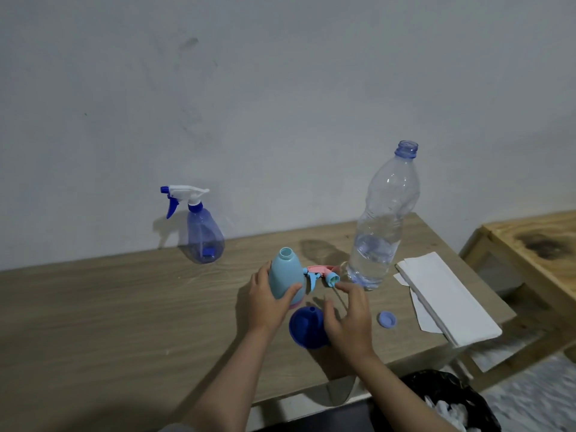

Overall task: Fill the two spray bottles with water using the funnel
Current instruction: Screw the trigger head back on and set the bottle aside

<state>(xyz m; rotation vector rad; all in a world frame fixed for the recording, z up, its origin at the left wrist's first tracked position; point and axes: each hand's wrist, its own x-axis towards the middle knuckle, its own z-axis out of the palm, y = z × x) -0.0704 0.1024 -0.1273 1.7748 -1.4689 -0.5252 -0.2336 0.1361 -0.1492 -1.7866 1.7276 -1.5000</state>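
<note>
My left hand (pixel 268 302) grips a light blue spray bottle (pixel 286 277) that stands upright with its neck uncapped. Its pink and blue trigger head (pixel 321 274) lies on the table just right of it. My right hand (pixel 349 316) hovers with fingers spread, above and touching the right side of the dark blue funnel (pixel 304 327), which lies on the table. A clear blue spray bottle (pixel 204 235) with a white and blue trigger stands at the back near the wall. A tall clear water bottle (pixel 381 219), uncapped and partly filled, stands to the right.
The water bottle's blue cap (pixel 387 319) lies on the wooden table (pixel 124 307) right of my right hand. Folded white paper towels (pixel 445 297) sit at the table's right end. A lighter wooden table (pixel 530 238) stands further right. A black-lined bin (pixel 448 403) is below.
</note>
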